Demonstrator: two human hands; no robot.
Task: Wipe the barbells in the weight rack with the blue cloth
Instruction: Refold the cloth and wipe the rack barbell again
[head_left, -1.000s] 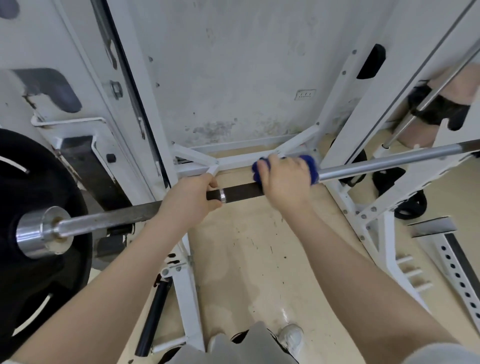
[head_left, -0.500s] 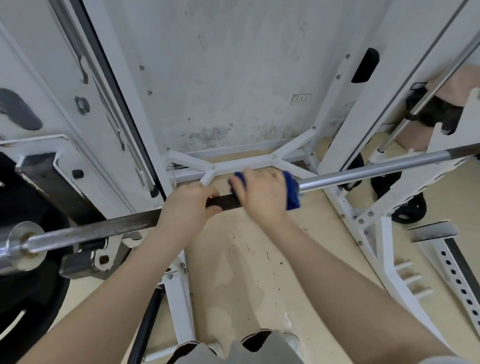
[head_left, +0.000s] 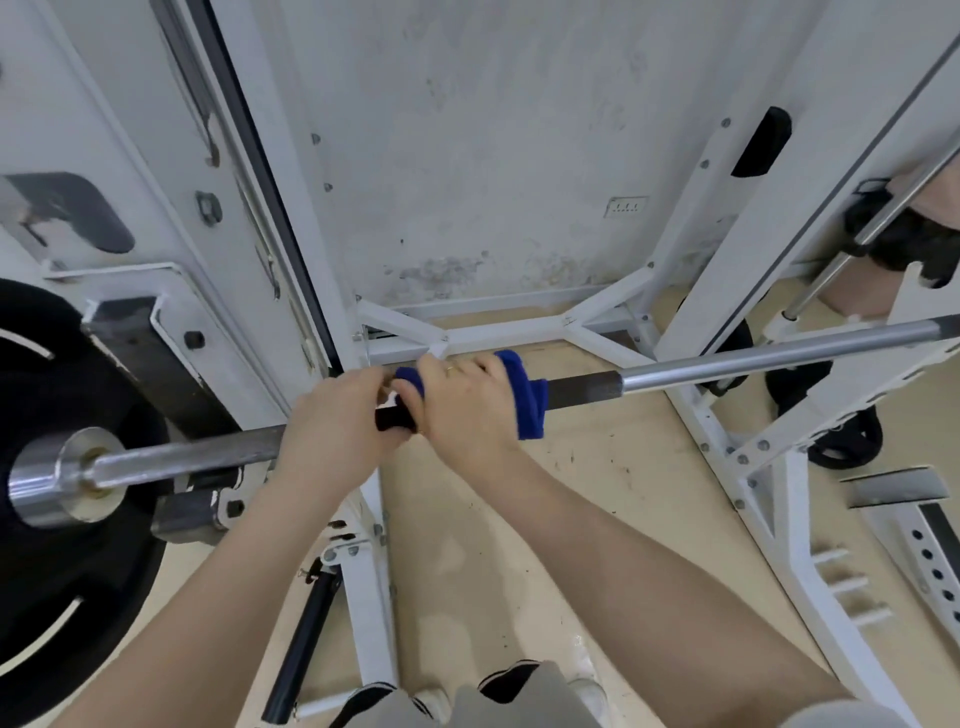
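A long steel barbell (head_left: 753, 361) lies across the white weight rack (head_left: 727, 249), running from lower left to upper right, with a dark knurled section in the middle. My right hand (head_left: 462, 400) grips the bar with the blue cloth (head_left: 527, 397) wrapped round it; the cloth's edge shows to the right of the hand. My left hand (head_left: 337, 421) grips the bare bar just to the left, and the two hands touch. A black weight plate (head_left: 67, 587) sits on the bar's left end.
The rack's white uprights stand left and right of the hands, with a white cross brace (head_left: 498, 332) low at the back wall. Black plates (head_left: 847, 441) lie on the beige floor at right. A second thin bar (head_left: 878, 218) leans at the upper right.
My right hand has slid the blue cloth leftward along the bar until it meets my left hand. The view has also shifted, bringing the left plate back into sight.
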